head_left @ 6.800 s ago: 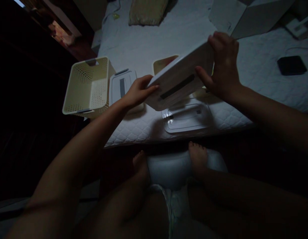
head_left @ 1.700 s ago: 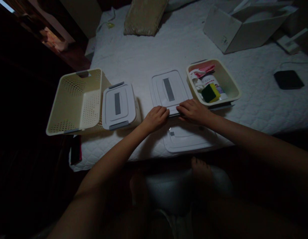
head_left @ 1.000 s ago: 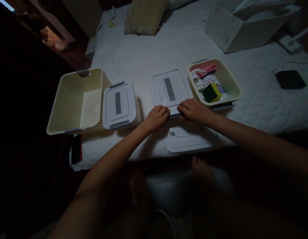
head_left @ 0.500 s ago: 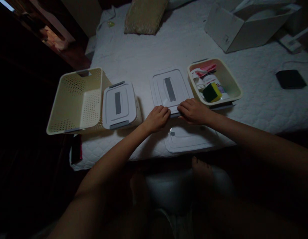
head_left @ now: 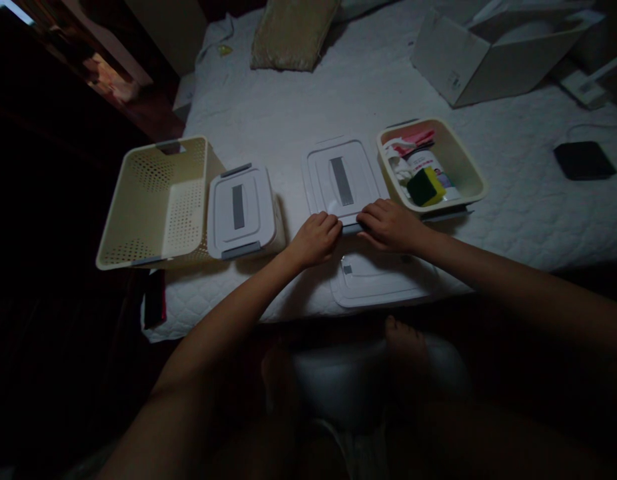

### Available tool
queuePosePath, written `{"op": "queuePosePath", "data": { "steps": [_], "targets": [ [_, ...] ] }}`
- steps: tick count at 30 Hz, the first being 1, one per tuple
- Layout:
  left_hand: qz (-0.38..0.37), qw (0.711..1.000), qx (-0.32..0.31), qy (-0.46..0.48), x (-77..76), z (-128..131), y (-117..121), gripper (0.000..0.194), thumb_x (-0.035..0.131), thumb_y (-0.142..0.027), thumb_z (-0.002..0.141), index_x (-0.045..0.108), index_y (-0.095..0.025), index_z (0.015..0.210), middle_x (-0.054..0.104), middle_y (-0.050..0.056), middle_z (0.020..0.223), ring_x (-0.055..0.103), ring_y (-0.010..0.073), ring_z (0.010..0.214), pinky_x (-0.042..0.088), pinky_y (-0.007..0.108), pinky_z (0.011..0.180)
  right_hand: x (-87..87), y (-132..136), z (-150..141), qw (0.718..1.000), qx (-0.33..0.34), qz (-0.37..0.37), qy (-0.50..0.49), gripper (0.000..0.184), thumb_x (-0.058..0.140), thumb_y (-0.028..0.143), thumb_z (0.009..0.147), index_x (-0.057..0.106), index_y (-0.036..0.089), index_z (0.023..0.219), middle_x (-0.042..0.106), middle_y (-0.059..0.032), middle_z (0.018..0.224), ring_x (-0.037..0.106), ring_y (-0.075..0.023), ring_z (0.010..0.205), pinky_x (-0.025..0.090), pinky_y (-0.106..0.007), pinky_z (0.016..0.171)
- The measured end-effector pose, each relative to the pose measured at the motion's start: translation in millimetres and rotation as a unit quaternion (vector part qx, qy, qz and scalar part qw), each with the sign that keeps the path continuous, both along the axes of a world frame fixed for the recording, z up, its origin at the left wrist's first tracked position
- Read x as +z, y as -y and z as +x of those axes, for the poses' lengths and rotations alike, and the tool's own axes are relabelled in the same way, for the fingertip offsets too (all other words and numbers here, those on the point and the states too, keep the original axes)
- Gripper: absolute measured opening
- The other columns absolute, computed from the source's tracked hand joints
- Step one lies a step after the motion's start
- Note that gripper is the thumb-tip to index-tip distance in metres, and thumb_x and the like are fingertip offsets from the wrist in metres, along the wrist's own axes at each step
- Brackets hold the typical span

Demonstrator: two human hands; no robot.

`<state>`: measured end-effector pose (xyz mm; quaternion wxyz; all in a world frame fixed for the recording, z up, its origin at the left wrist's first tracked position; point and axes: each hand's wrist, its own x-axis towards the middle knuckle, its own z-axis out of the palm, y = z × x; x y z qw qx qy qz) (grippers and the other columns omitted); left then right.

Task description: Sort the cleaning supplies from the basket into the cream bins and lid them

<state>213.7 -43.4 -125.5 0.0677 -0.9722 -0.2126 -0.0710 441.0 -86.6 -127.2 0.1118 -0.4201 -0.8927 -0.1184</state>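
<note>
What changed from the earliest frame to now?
The white plastic box with a grey strip went from tilted in the air between both hands to flat on the white quilted bed. Left hand and right hand now sit at its near edge. The cream perforated basket stayed put.

- We find a white quilted mattress cover (head_left: pixel 308 100) spreading across the scene.
- At the far edge of it, we meet a tan satin pillow (head_left: pixel 293 37).
- Near the pillow, toward the left, lies a small yellow item (head_left: pixel 223 50).
- At the far right, we see an open white cardboard box (head_left: pixel 488 60) lying on its side.
- Just beside that box sits a white power adapter (head_left: pixel 583 87).
- Below the adapter, we see a flat black device (head_left: pixel 584 160), with a thin cable (head_left: pixel 588 125) curving above it.
- At the near left edge, a dark red-and-black item (head_left: pixel 154 300) hangs down.
- In the dark upper left, we glimpse a dim, lit doorway (head_left: pixel 106 73).
</note>
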Motion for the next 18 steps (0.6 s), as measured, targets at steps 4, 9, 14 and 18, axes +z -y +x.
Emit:
{"op": "queuePosePath", "data": {
  "steps": [4, 9, 14, 18],
  "targets": [
    [-0.025, 0.999, 0.001, 0.035, 0.3, -2, -5, 0.027, 0.041, -0.027, 0.090, 0.057, -0.011, 0.106, 0.060, 0.015, 0.100, 0.050, 0.0245, 0.089, 0.040, 0.039, 0.078, -2.7, 2, 3, 0.997, -0.007, -0.014, -0.080, 0.031, 0.048, 0.035, 0.089, 0.063, 0.012, 0.103, 0.061, -0.0154, 0.095, 0.051, -0.0256, 0.087, 0.039, -0.038, 0.076],
    [-0.058, 0.987, 0.043, 0.141, 0.7, -2, -11, 0.029, 0.037, -0.032, 0.094, 0.057, -0.014, 0.104, 0.059, 0.013, 0.099, 0.052, 0.0221, 0.091, 0.044, 0.038, 0.082, -2.2, 0, 9, 0.978, -0.098, 0.013, -0.181, 0.032, 0.044, 0.029, 0.090, 0.059, 0.012, 0.112, 0.056, -0.0176, 0.105, 0.052, -0.0288, 0.098, 0.043, -0.043, 0.084],
    [-0.074, 0.953, 0.176, 0.236, -10.5, 1, -21, 0.032, 0.036, -0.028, 0.095, 0.049, -0.013, 0.120, 0.053, 0.016, 0.115, 0.049, 0.0235, 0.111, 0.044, 0.041, 0.092, -11.6, -18, 16, 0.946, -0.182, 0.016, -0.267, 0.042, 0.044, 0.028, 0.088, 0.050, 0.012, 0.127, 0.052, -0.0184, 0.110, 0.052, -0.0305, 0.103, 0.045, -0.047, 0.086],
    [-0.123, 0.893, 0.247, 0.355, -32.2, 5, -39, 0.033, 0.040, -0.033, 0.094, 0.043, -0.020, 0.125, 0.052, 0.013, 0.116, 0.052, 0.0207, 0.110, 0.049, 0.039, 0.088, -24.3, -36, 19, 0.932, -0.218, 0.016, -0.290, 0.045, 0.046, 0.032, 0.087, 0.048, 0.012, 0.128, 0.054, -0.0186, 0.106, 0.054, -0.0299, 0.094, 0.047, -0.047, 0.081]
  ]
}}
